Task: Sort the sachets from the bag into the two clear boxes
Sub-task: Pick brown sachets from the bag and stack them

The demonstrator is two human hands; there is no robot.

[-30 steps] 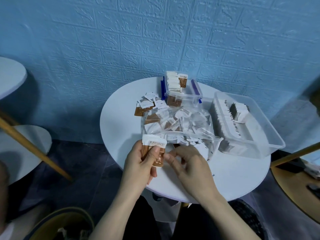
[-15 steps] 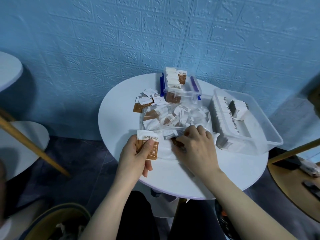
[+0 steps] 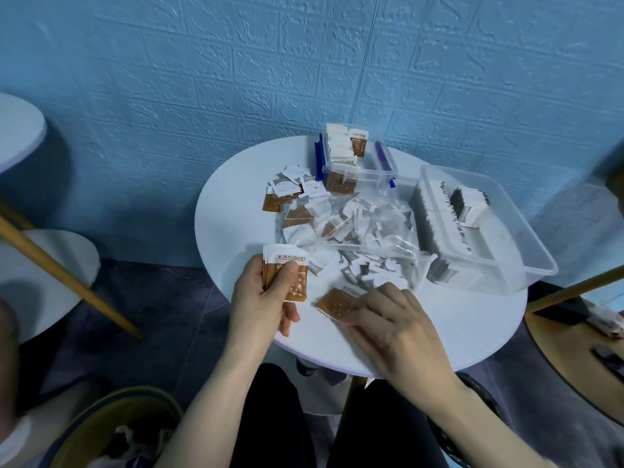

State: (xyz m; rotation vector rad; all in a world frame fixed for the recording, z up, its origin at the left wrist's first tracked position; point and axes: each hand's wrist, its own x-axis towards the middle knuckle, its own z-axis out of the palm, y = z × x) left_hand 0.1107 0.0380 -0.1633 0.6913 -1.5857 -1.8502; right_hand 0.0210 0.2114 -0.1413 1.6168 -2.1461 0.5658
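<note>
Left hand (image 3: 261,304) gripping a squared stack (image 3: 285,276) of brown-and-white sachets, thumb pressed across the front, fingers curled behind. Right hand (image 3: 393,327) pinching 1 brown sachet (image 3: 337,303) by its near edge, low over the counter (image 3: 236,211), just beside the stack and apart from it.

Best done by sliding the loose sachet flat onto the stack's face, logo end up to match, then lifting the thumb briefly and clamping again so edges stay flush. Probably wise to carry the stack over once thick, since glossy packets slip sideways under a loose grip.

Bag (image 3: 351,231) lying open mid-counter: thin, crinkled clear film, brown and white sachets jumbled inside and spilling from its mouth. Small box (image 3: 358,168), rigid clear plastic with blue latches, holding brown sachets upright at the far edge. Large box (image 3: 526,238) on the right, white sachets packed in neat rows on edge. Few loose sachets (image 3: 290,190) left of the small box. All packets flat, rectangular, crimped at the ends.
</note>
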